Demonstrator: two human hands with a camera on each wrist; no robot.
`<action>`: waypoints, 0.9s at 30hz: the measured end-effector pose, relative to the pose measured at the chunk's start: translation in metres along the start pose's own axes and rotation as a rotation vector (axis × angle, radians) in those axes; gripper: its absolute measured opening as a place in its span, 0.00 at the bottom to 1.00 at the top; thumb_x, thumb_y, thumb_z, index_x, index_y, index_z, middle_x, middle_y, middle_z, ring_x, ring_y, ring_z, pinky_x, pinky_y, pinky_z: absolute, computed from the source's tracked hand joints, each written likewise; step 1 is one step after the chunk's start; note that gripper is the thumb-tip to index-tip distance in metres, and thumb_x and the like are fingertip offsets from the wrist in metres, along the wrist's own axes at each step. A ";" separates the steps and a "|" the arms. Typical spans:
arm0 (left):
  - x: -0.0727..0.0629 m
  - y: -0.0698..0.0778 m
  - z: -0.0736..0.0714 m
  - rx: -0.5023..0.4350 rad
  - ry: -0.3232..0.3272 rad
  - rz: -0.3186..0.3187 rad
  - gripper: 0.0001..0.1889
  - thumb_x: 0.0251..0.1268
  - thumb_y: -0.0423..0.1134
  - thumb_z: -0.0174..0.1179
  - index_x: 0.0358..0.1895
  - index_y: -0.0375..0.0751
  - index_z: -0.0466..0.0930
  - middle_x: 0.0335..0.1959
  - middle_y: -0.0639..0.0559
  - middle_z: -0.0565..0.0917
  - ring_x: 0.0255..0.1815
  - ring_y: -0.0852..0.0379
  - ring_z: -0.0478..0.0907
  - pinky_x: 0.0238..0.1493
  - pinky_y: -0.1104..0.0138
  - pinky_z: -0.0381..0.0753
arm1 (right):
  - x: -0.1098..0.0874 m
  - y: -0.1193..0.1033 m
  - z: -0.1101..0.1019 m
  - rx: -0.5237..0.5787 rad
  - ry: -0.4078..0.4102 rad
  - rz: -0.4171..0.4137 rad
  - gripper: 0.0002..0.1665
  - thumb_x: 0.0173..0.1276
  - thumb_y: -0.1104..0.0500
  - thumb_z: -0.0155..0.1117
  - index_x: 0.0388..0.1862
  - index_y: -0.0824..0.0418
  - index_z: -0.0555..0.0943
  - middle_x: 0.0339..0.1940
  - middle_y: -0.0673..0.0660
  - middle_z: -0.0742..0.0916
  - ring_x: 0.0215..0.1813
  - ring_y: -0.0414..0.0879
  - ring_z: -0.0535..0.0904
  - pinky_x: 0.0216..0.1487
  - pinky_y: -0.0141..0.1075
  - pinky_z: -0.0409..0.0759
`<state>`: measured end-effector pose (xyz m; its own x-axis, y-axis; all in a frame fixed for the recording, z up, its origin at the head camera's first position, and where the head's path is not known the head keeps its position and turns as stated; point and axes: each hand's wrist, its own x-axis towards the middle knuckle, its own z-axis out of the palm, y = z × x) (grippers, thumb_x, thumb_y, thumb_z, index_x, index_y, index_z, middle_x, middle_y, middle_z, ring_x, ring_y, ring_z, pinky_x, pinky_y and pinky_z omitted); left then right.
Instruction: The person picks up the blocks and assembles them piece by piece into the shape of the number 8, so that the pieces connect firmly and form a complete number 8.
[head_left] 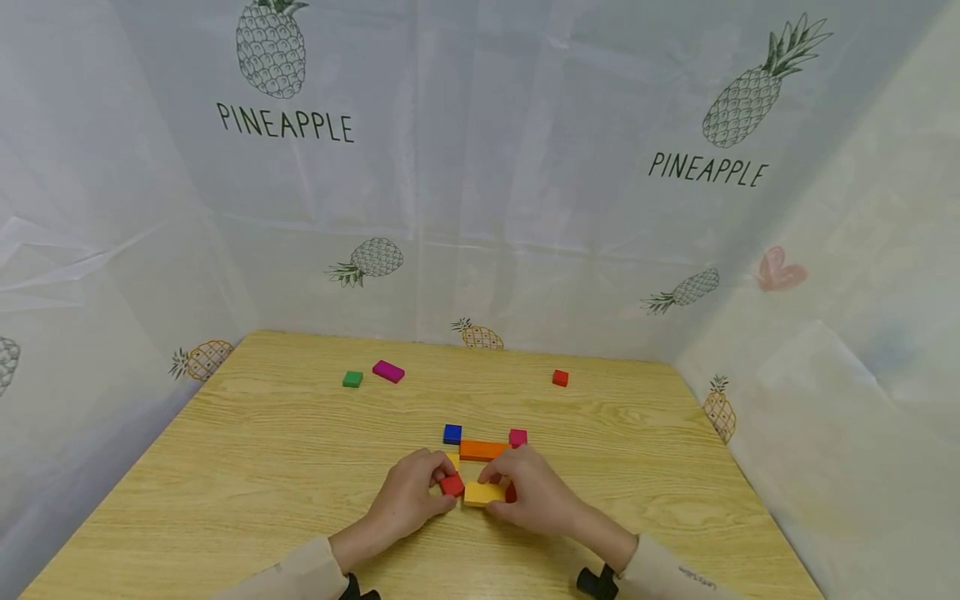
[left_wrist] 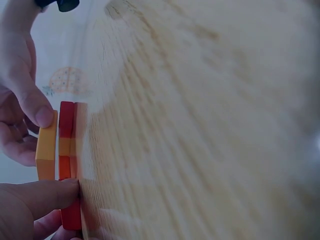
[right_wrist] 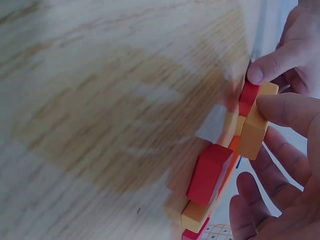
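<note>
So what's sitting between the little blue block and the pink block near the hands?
In the head view, the orange block lies in the gap between the blue block and the pink block, slightly nearer the hands.

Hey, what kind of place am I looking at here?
Probably a makeshift tabletop booth, not a lived-in room: a wooden table walled on three sides by a pineapple-print sheet, with small coloured blocks scattered on it.

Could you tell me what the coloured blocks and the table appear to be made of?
The yellow block and red block, pinched by the right hand and left hand, look like painted wood: matte, opaque colour and crisp edges, though plastic is possible. The table shows light wood grain, possibly laminate.
</note>
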<state>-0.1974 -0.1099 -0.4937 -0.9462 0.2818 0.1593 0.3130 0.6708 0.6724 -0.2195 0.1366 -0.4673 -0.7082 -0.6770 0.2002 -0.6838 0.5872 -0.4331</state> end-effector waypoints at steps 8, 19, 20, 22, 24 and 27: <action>-0.001 0.001 0.000 -0.004 0.004 -0.004 0.16 0.53 0.36 0.82 0.41 0.48 0.84 0.33 0.57 0.77 0.33 0.60 0.70 0.36 0.68 0.70 | 0.001 -0.002 0.004 -0.002 -0.018 0.003 0.14 0.62 0.58 0.82 0.46 0.51 0.89 0.41 0.41 0.88 0.46 0.37 0.78 0.50 0.34 0.74; -0.001 0.000 0.000 -0.005 0.007 0.008 0.15 0.54 0.35 0.81 0.41 0.48 0.84 0.32 0.57 0.77 0.32 0.61 0.69 0.35 0.68 0.69 | -0.005 -0.001 0.008 -0.028 -0.024 0.008 0.15 0.62 0.56 0.83 0.46 0.51 0.89 0.41 0.40 0.88 0.45 0.36 0.74 0.52 0.38 0.73; -0.001 0.000 -0.001 -0.007 0.008 0.008 0.15 0.54 0.35 0.81 0.41 0.48 0.84 0.33 0.57 0.77 0.33 0.61 0.69 0.35 0.68 0.69 | -0.005 -0.001 0.008 -0.034 -0.025 0.013 0.15 0.62 0.56 0.83 0.46 0.50 0.89 0.41 0.40 0.87 0.45 0.36 0.73 0.53 0.38 0.73; -0.001 0.000 -0.001 -0.009 0.008 0.008 0.15 0.54 0.35 0.81 0.41 0.48 0.85 0.33 0.57 0.77 0.33 0.61 0.69 0.35 0.68 0.69 | -0.005 0.000 0.009 -0.048 -0.025 0.014 0.15 0.61 0.55 0.83 0.46 0.50 0.89 0.41 0.40 0.87 0.45 0.35 0.73 0.53 0.38 0.72; -0.001 0.000 -0.001 -0.011 0.009 0.006 0.15 0.54 0.35 0.81 0.41 0.48 0.84 0.33 0.57 0.77 0.33 0.61 0.69 0.36 0.68 0.69 | -0.006 0.001 0.010 -0.059 -0.024 0.014 0.16 0.61 0.55 0.84 0.47 0.50 0.89 0.41 0.40 0.88 0.44 0.35 0.72 0.52 0.38 0.72; 0.000 0.000 -0.001 -0.008 0.013 0.011 0.15 0.54 0.35 0.81 0.41 0.48 0.84 0.33 0.57 0.77 0.33 0.61 0.69 0.35 0.69 0.69 | -0.006 0.001 0.011 -0.068 -0.021 0.014 0.16 0.61 0.54 0.84 0.47 0.50 0.89 0.41 0.39 0.88 0.43 0.35 0.71 0.51 0.37 0.71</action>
<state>-0.1970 -0.1103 -0.4932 -0.9437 0.2802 0.1758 0.3227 0.6621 0.6764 -0.2142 0.1366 -0.4790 -0.7144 -0.6772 0.1760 -0.6847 0.6250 -0.3749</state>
